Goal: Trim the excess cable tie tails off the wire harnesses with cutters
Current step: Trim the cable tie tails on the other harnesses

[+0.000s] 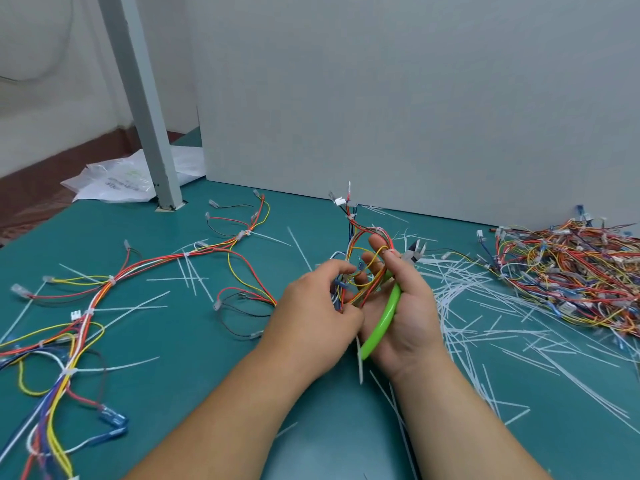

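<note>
In the middle of the green table, both hands work on one wire harness [360, 237] of red, yellow and blue wires with white connectors at its far end. My left hand [317, 306] grips the bunched wires from the left. My right hand [403, 306], palm up, holds the green-handled cutters [382, 322] and has fingers among the same wires. The cutters' metal jaws [414, 253] point away from me, past the fingertips. A white cable tie tail [360, 362] hangs down below the hands.
Two long harnesses [114, 282] with white ties and uncut tails lie spread on the left. A heap of harnesses [568, 271] sits at the right by the white wall panel [415, 98]. Cut white tails [485, 327] litter the right side. A grey post [152, 133] stands at the far left.
</note>
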Motion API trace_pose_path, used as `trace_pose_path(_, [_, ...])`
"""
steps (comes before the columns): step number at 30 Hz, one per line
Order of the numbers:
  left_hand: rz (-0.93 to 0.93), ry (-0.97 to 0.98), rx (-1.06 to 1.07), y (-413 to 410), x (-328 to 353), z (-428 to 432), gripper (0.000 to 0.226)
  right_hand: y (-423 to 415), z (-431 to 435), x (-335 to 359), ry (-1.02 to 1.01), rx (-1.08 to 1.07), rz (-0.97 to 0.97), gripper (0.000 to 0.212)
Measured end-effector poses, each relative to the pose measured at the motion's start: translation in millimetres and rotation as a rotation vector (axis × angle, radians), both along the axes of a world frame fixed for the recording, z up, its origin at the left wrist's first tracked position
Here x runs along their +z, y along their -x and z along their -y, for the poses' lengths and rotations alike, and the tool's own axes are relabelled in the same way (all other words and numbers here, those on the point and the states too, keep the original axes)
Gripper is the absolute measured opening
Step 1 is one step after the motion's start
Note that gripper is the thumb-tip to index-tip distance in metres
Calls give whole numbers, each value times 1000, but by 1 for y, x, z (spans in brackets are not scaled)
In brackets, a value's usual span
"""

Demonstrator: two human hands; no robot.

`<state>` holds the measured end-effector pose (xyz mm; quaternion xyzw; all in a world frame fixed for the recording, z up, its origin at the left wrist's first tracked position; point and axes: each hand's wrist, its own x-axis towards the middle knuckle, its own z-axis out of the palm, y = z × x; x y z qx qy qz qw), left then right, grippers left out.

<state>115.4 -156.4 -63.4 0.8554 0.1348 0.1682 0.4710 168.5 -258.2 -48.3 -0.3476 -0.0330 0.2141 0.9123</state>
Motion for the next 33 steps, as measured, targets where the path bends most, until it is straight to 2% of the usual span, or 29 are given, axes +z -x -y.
trace_pose_path(3, [16, -85, 37, 1, 2, -5, 44, -1, 0, -3, 12, 0, 25, 22])
trace_pose_path(8, [14, -63, -55, -1, 3, -10, 43, -5, 1, -8, 47, -20, 50, 21])
trace_pose_path(12, [38, -83, -160, -3, -1, -8, 31, -6, 0, -5, 79, -38, 6, 20])
trace_pose_path(15, [73, -11, -105, -5, -5, -8, 26, -4, -3, -3, 101, -69, 15, 19])
trace_pose_path(18, [143, 53, 9, -8, -8, -8, 22, -2, -4, -5, 110, -106, 74, 47])
trace_pose_path(21, [224, 142, 90, -11, -8, -11, 14, -1, -4, -10, 180, -130, 135, 57])
trace_pose_path(24, [264, 171, 149, -12, -7, -16, 9, 1, -4, -11, 245, -164, 212, 50])
trace_pose_path(27, [274, 181, 180, -12, -6, -19, 10, 7, -10, -14, 466, -164, 337, 41])
trace_pose_path(30, [271, 159, 194, -11, -5, -19, 12, 11, -12, -13, 604, -171, 384, 27])
trace_pose_path(33, [269, 151, 211, -11, -5, -20, 19, 13, -9, -11, 647, -183, 369, 33])
